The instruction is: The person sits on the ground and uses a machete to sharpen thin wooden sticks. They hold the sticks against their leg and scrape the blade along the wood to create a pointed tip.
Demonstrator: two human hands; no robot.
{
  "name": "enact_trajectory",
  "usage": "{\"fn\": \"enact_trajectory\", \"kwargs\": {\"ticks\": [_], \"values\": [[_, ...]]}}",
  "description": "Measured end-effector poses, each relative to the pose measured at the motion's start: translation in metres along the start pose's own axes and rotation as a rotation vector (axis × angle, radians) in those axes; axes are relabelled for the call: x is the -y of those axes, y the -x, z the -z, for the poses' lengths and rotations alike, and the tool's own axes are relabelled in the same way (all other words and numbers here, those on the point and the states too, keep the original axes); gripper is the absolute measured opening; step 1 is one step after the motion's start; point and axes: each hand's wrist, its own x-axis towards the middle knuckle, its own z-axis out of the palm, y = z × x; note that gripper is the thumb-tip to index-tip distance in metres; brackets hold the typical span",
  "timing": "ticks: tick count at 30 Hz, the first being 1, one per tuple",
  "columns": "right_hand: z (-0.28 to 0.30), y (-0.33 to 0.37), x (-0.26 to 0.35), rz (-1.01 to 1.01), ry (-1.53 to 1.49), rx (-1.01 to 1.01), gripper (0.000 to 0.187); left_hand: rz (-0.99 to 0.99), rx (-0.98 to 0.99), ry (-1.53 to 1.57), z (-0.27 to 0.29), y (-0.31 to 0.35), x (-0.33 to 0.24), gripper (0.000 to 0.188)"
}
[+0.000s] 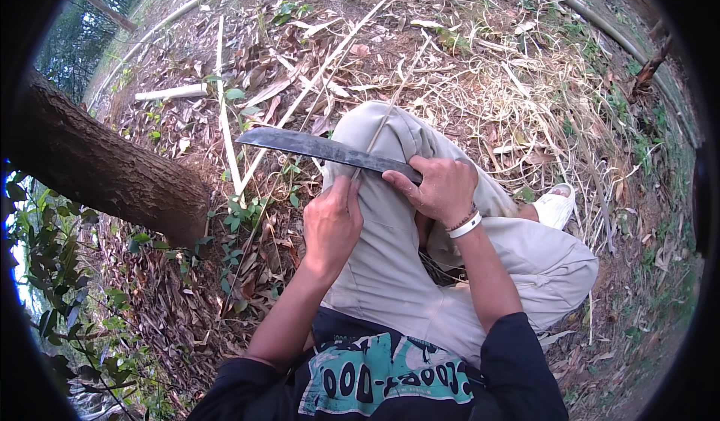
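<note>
My right hand point(444, 188) is closed around the near end of a machete point(315, 148), thumb on the blade's side. The handle is mostly hidden in the palm. The dark, broad blade points left, lying across my raised knee in beige trousers. Just below the blade, my left hand point(332, 218) pinches a thin, pale strip point(385, 118), which looks like split bamboo. From the fingers the strip passes the blade and slants up over the knee to the far right. The blade and strip appear to touch, though I cannot tell which edge meets it.
A thick tree trunk point(112, 162) leans in at the left, above leafy plants point(56, 271). Long pale split lengths point(223, 113) and a short piece point(171, 92) lie on leaf litter ahead. Curly shavings point(510, 91) cover the ground at right, near my white shoe point(556, 206).
</note>
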Motion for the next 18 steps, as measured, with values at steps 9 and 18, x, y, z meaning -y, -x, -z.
{"fn": "enact_trajectory", "kwargs": {"ticks": [9,18], "values": [[-0.007,-0.010,-0.002,-0.120,0.000,-0.133,0.071,-0.039,-0.033,-0.067,0.024,0.068,0.022,0.016],[-0.021,0.004,0.001,0.029,-0.008,-0.266,0.073,-0.035,-0.067,-0.282,0.104,0.173,0.050,0.008]]}}
